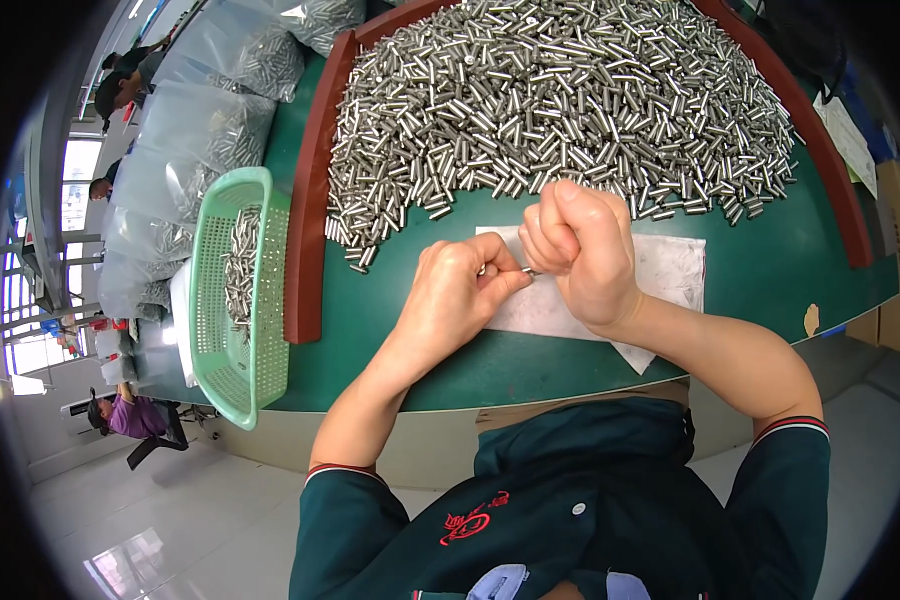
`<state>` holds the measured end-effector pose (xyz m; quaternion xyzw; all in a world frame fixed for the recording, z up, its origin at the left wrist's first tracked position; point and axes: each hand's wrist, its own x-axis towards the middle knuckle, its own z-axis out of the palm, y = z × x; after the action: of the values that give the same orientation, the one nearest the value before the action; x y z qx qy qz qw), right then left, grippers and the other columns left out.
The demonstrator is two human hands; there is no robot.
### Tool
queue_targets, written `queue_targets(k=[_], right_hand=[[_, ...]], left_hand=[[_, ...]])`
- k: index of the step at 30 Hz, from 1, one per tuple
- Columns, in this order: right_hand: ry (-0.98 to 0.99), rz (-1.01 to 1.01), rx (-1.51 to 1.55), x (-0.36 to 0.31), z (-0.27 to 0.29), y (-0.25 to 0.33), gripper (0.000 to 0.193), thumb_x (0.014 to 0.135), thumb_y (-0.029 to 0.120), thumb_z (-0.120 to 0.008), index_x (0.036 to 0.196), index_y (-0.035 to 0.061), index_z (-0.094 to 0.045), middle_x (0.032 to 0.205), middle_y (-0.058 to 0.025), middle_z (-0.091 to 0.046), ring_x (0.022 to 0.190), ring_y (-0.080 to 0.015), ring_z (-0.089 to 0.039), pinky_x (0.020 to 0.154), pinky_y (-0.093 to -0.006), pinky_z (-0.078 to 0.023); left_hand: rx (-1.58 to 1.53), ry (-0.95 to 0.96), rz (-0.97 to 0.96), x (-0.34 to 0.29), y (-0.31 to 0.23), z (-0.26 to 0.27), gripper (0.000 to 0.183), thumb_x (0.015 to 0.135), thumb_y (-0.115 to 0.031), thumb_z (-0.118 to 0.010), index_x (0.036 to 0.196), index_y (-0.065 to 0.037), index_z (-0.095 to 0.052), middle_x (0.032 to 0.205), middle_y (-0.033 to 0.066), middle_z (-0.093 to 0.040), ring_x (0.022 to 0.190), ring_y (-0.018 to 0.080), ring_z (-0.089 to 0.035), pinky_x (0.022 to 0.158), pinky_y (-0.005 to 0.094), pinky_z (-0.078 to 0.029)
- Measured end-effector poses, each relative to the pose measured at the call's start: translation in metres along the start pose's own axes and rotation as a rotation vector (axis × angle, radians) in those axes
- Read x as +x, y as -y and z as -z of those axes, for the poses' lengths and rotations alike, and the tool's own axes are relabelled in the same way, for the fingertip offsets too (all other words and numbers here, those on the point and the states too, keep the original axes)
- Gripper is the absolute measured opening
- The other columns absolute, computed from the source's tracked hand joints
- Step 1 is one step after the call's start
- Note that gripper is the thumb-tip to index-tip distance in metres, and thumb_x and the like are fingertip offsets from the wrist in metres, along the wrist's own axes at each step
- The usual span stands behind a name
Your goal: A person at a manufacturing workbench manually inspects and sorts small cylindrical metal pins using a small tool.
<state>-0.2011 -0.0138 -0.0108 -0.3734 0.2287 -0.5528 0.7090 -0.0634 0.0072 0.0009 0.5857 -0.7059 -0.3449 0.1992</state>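
Note:
Over a white paper sheet (670, 265), both hands meet at the fingertips. My left hand (448, 290) is closed in a pinch, and a small shiny metal pin (528, 271) shows between its fingertips and my right hand. Another glint of metal appears inside the curled left fingers. My right hand (588, 250) is bent into a fist with its knuckles up; what it holds, if anything, is hidden. Just beyond the hands a big heap of short steel pins (550, 100) spreads over the green tabletop (390, 375).
Dark red wooden rails (315, 210) border the heap at left, right and back. A green perforated basket (202, 310) with more pins stands left. Clear plastic bags of pins (185, 130) line the far left. Other people (135, 415) are in the background.

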Motion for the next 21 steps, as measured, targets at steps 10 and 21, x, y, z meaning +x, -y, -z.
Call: queue_targets(k=[10, 21], right_hand=[[0.012, -0.106, 0.176, 0.003, 0.009, 0.0, 0.039, 0.087, 0.022, -0.034, 0.051, 0.0095, -0.028, 0.043, 0.0008, -0.027, 0.038, -0.0079, -0.02, 0.038, -0.0236, -0.018], [-0.03, -0.13, 0.148, 0.007, 0.008, 0.004, 0.039, 0.086, 0.021, -0.032, 0.049, 0.0098, -0.027, 0.041, 0.0008, -0.024, 0.037, -0.0079, -0.018, 0.036, -0.0238, -0.017]], left_hand=[[-1.469, 0.243, 0.219, 0.01, 0.037, 0.023, 0.016, 0.087, -0.019, -0.052, 0.089, -0.003, -0.049, 0.075, 0.0018, -0.045, 0.053, 0.0026, -0.029, 0.045, 0.0141, -0.026], [-1.17, -0.095, 0.156, 0.01, 0.041, 0.038, 0.032, 0.09, -0.03, -0.042, 0.071, -0.005, -0.05, 0.059, -0.0003, -0.037, 0.049, 0.0067, -0.028, 0.044, 0.0207, -0.025]])
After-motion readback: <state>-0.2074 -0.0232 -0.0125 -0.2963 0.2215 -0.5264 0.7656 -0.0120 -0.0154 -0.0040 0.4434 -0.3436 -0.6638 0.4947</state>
